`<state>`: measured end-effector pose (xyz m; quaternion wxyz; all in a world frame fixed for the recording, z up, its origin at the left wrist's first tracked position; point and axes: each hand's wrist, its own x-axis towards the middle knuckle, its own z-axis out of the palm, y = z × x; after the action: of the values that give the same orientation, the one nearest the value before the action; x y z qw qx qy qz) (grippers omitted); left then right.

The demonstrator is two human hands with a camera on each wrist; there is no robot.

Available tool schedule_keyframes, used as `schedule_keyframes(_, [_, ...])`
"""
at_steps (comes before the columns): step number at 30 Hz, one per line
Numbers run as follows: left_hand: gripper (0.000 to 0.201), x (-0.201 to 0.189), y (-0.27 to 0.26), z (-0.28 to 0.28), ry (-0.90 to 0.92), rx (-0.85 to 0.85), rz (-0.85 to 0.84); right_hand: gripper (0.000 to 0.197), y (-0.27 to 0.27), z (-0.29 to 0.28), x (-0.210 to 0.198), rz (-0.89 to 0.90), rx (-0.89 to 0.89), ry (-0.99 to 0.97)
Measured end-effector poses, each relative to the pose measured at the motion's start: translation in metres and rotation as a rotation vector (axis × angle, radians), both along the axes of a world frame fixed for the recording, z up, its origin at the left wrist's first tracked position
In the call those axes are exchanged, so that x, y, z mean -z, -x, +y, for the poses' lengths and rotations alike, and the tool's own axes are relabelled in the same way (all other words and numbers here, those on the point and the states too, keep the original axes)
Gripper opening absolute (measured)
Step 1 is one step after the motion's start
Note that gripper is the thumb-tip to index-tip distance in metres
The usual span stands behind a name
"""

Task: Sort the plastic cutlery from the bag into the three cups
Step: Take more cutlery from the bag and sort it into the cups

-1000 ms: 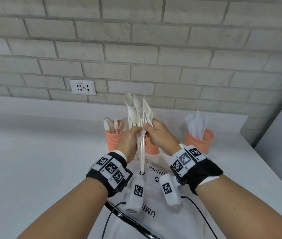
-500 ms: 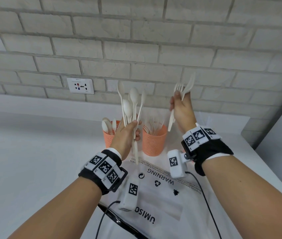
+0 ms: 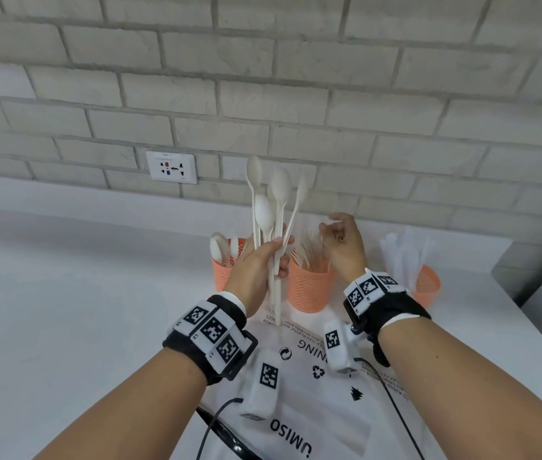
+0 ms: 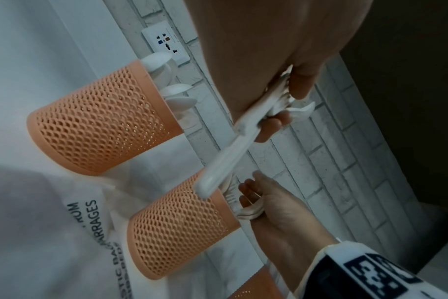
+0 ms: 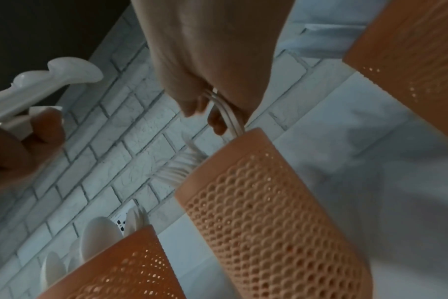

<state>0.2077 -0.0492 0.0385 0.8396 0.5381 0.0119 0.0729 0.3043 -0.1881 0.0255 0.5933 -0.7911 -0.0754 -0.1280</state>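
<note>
My left hand [image 3: 263,263] grips a bundle of white plastic spoons [image 3: 279,190] upright, bowls up, above the table. My right hand [image 3: 342,244] hovers over the middle orange mesh cup [image 3: 309,290]. In the right wrist view it pinches the thin white forks [image 5: 230,119], whose lower ends dip into that cup [image 5: 269,202] among other forks. The left cup [image 3: 221,277] holds spoons. The right cup [image 3: 427,285] holds white knives [image 3: 405,250]. The printed white plastic bag [image 3: 322,410] lies flat in front of the cups.
A grey brick wall with a white socket [image 3: 171,167] rises just behind the cups. A black cable [image 3: 219,426] runs across the near part of the white table [image 3: 63,310]. The table's right edge lies just past the right cup.
My right hand pulled a few forks out of the shared bundle, raised them, then came down over the middle cup. My left hand keeps the spoons upright.
</note>
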Motion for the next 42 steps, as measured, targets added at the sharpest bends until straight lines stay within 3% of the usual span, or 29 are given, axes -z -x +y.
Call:
schedule_keyframes(4, [0.022,0.002,0.002,0.0,-0.083,-0.026,-0.035,0.018,0.0,-0.004,-0.006,-0.075,-0.009,0.291])
schedule_keyframes(7, [0.01,0.001,0.008,-0.004,-0.246,-0.068,-0.085,0.018,0.016,0.001,-0.031,-0.361,0.056,0.153])
schedule_keyframes(10, [0.011,-0.001,0.011,-0.009,-0.294,-0.068,-0.108,0.022,0.035,0.016,-0.05,-0.28,-0.101,0.012])
schedule_keyframes(13, [0.012,-0.002,0.014,-0.011,-0.325,-0.058,-0.133,0.043,0.05,0.024,-0.057,-0.344,-0.081,0.029])
schedule_keyframes(17, [0.019,0.0,0.018,-0.008,-0.467,-0.089,-0.15,0.039,0.06,0.027,-0.073,-0.505,-0.009,0.185])
schedule_keyframes(19, [0.009,0.002,0.021,-0.009,-0.534,-0.093,-0.173,0.04,0.064,0.029,-0.081,-0.471,0.024,0.276])
schedule_keyframes(22, [0.022,0.002,0.027,-0.013,-0.605,-0.092,-0.195,0.037,0.067,0.033,-0.089,-0.398,0.102,0.387])
schedule_keyframes(26, [0.02,0.004,0.031,-0.014,-0.612,-0.041,-0.176,0.021,0.066,0.033,-0.093,-0.294,0.12,0.417])
schedule_keyframes(30, [0.006,0.005,0.03,-0.012,-0.58,-0.006,-0.144,0.012,0.061,0.028,-0.093,-0.284,0.078,0.237])
schedule_keyframes(35, [0.019,0.002,0.033,-0.014,-0.392,0.029,-0.091,0.006,0.061,0.022,-0.095,-0.173,-0.043,0.134])
schedule_keyframes(38, [0.015,0.001,0.035,-0.013,-0.312,0.026,-0.079,0.004,0.061,0.018,-0.096,-0.085,-0.108,0.052])
schedule_keyframes(42, [0.014,0.005,0.033,-0.01,-0.301,0.016,-0.078,0.007,0.057,0.011,-0.102,-0.183,-0.032,-0.081])
